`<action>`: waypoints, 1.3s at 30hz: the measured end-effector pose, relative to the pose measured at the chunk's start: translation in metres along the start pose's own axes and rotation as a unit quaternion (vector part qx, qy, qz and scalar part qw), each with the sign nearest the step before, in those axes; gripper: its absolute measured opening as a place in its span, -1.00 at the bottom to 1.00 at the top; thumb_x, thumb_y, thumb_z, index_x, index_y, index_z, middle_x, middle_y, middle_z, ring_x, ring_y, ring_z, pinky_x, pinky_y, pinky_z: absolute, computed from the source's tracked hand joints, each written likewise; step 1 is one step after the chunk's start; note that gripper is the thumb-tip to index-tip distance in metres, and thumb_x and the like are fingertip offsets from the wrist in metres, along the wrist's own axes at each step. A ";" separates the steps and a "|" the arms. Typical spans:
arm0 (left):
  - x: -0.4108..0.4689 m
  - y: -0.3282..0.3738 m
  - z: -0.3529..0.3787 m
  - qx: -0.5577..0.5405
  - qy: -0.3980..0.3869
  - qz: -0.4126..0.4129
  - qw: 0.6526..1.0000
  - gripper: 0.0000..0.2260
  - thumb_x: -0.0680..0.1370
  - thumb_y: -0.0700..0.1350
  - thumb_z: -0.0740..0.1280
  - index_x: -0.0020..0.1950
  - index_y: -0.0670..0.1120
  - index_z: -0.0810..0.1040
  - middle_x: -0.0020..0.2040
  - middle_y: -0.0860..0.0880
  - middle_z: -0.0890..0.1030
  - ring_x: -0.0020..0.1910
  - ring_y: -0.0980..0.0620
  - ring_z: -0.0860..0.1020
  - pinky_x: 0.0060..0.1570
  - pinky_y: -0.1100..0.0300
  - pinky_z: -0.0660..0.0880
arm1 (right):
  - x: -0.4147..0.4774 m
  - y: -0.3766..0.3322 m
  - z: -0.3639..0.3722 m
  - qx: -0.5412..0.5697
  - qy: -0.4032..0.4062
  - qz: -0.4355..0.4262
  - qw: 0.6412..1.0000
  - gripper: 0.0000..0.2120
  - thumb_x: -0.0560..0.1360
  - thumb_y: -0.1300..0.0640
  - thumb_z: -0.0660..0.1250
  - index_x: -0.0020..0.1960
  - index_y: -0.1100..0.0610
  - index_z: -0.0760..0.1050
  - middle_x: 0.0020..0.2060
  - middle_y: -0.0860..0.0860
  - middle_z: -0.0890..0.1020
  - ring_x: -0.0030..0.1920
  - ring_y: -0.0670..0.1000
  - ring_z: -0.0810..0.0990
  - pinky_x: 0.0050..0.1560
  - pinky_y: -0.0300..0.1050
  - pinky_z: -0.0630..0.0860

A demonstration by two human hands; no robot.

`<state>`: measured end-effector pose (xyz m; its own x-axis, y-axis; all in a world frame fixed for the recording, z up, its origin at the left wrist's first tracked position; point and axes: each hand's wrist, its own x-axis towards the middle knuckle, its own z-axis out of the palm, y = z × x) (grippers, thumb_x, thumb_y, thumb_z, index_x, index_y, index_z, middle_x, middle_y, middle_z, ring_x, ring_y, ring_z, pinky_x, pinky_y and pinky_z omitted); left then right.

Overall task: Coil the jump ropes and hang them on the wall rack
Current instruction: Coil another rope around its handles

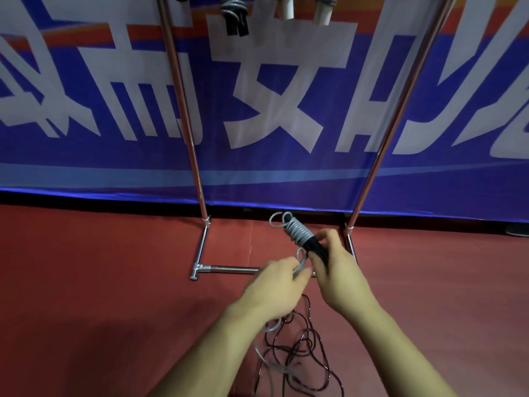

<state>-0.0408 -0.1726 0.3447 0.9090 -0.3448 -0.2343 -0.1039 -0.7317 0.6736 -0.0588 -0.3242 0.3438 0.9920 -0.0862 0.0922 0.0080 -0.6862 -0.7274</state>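
Gripping black handles [317, 249] in the right hand [335, 262], fingers curled round the lower end, forearm reaching in from the lower right. Tilted up and to the left, with grey rope [297, 232] wound tightly round the upper part in several turns and a small loop sticking out at the tip. Whether one handle or two in that grip, cannot tell. Pinching a slack strand of the same grey rope in the left hand [276, 280], fingers curled, just left of and below the right hand, nearly touching it, forearm coming in from the bottom centre. Held above the floor [114, 282], in front of the base of the rack [229, 269].

Counted: two hands, both holding. One grey rope, tail trailing down between the forearms. One dark rope [307, 343], loose in tangled loops on the floor beneath the wrists. Two chrome uprights on the rack, joined by low bars. Hanging at the top edge: one coil [233, 12] with black handle ends, and two white handles [284, 10] side by side. Behind, one blue banner [372, 181] with white characters.
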 end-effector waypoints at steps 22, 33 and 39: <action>0.000 -0.026 -0.045 -0.263 -0.182 0.026 0.947 -0.80 0.58 0.06 0.41 -0.19 0.00 0.58 -0.32 0.06 0.51 -0.33 0.13 0.45 -0.25 0.22 0.40 | -0.003 -0.005 -0.037 0.178 -0.361 0.010 0.916 -0.83 0.56 0.33 0.37 0.09 0.12 0.60 -0.38 -0.18 0.57 -0.34 -0.20 0.47 -0.24 -0.34 0.40; -0.008 -0.029 -0.048 -0.424 -0.299 -0.168 0.838 -0.55 0.48 0.15 0.38 0.08 -0.23 0.58 -0.19 -0.20 0.63 -0.52 0.01 0.57 -0.68 0.31 0.37 | -0.011 -0.022 -0.020 0.312 -0.263 0.052 0.911 -0.77 0.57 0.07 0.39 -0.09 0.23 0.48 -0.44 -0.09 0.47 -0.48 -0.12 0.39 -0.48 -0.27 0.30; -0.002 -0.042 -0.042 -0.561 -0.312 -0.113 0.759 -0.74 0.63 -0.02 0.28 0.04 -0.22 0.58 -0.36 -0.13 0.52 -0.57 0.03 0.51 -0.61 0.29 0.34 | -0.004 -0.022 -0.022 0.388 -0.209 0.088 0.893 -0.73 0.50 0.01 0.45 -0.25 0.10 0.45 -0.43 0.11 0.41 -0.40 0.05 0.45 -0.47 -0.28 0.27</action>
<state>-0.0212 -0.1162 0.3460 0.4477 -0.7525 -0.4830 0.7529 0.0259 0.6576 -0.0661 -0.3243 0.3743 0.9459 0.2445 -0.2131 -0.2278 0.0331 -0.9731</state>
